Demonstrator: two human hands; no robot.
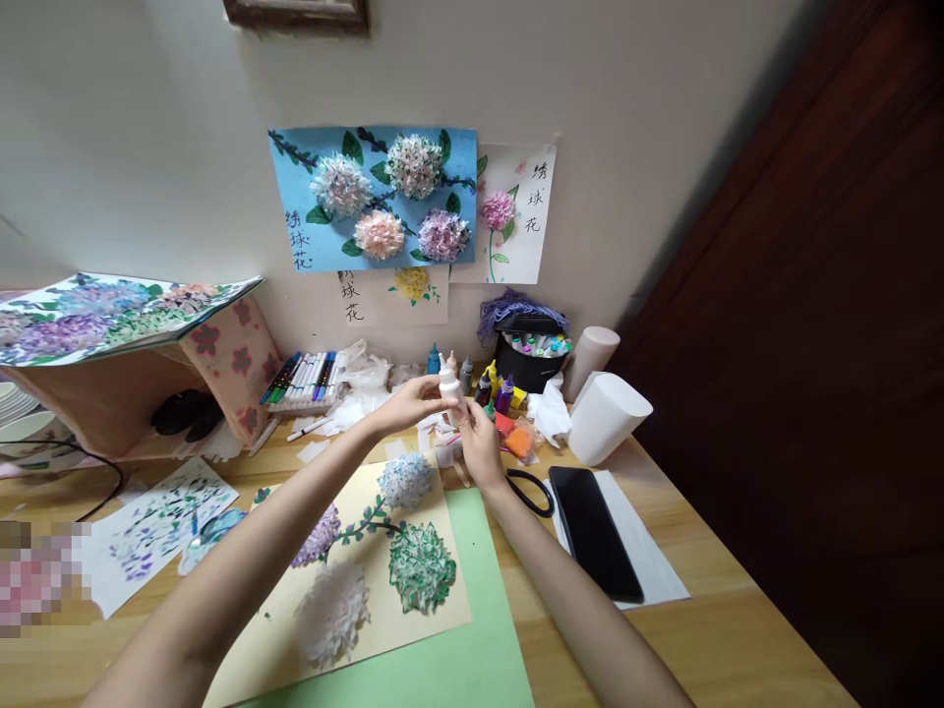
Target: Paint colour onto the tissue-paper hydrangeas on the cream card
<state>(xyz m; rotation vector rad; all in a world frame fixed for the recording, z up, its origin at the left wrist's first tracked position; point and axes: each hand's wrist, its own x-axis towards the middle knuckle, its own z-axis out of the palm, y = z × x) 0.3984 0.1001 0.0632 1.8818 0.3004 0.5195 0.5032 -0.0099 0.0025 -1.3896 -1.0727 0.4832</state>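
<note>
Above the back of the table, both my hands are on a small white squeeze bottle (450, 388) with a narrow nozzle, held nearly upright. My left hand (414, 403) pinches it from the left, thumb and fingers around it. From the right, my right hand (481, 447) has closed fingers at its lower part. Below my arms lies a cream sheet (435, 615) with raised paper flowers: a green one (422, 567), a pale blue one (405, 480), a plain white one (333, 615) and a purple one (319, 536) partly hidden by my left forearm.
Several paint bottles (504, 395) stand behind my hands. A black marker case (527, 359), white containers (609, 418) and a phone (596, 531) are at right. Left are markers (306, 379), a paint-dabbed paper (166, 531) and a box (232, 369). Green paper (483, 590) lies under the cream sheet.
</note>
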